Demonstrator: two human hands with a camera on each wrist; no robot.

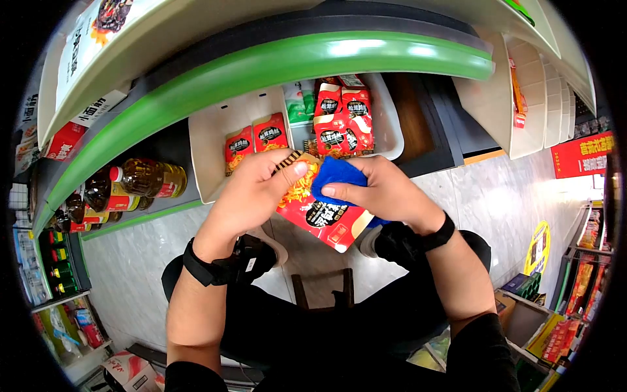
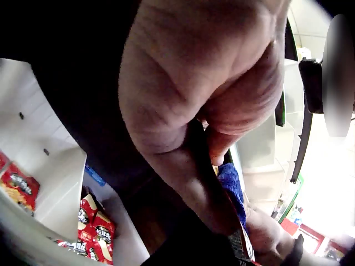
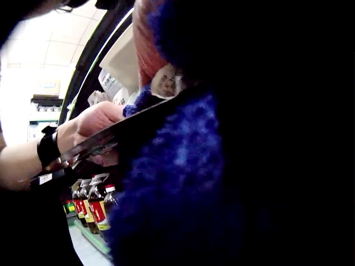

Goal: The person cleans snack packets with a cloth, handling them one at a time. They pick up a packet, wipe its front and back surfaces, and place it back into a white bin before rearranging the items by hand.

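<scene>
A red food pouch (image 1: 328,219) with a noodle-like picture is held between both hands in the head view. My left hand (image 1: 256,189) pinches its upper left corner, thumb on the printed face. With my right hand (image 1: 392,191) I grip a blue cloth (image 1: 339,179) against the pouch's upper right part, thumb on top. In the right wrist view the fuzzy blue cloth (image 3: 177,160) fills much of the middle, and the pouch shows edge-on. The left wrist view shows the left hand (image 2: 194,83) close up, the cloth (image 2: 232,185) beyond its fingertips.
Similar red pouches stand in a cream bin (image 1: 209,130) and lie in a white tub (image 1: 390,117) on the shelf ahead. Oil bottles (image 1: 153,178) are at the left. A green shelf edge (image 1: 313,55) arches above. A small stool (image 1: 323,287) is between the person's legs.
</scene>
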